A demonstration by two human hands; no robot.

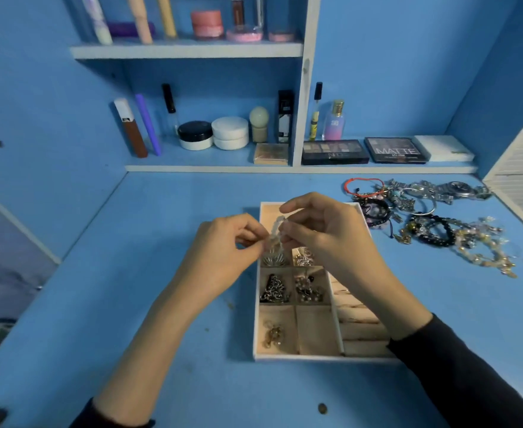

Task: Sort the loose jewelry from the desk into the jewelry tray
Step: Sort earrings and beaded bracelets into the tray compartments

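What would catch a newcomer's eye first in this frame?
Both hands meet at centre frame: the left hand and right hand pinch a pale beaded bracelet above the far end of the jewelry tray. Next comes the tangled pile of loose jewelry on the blue desk, right of the tray.

Single head-worn wide-angle view, looking forward and down from the person's own standpoint. It is facing the blue desk [167, 230] and the shelves [189, 50] behind, sitting close above both forearms; edges are bowing.
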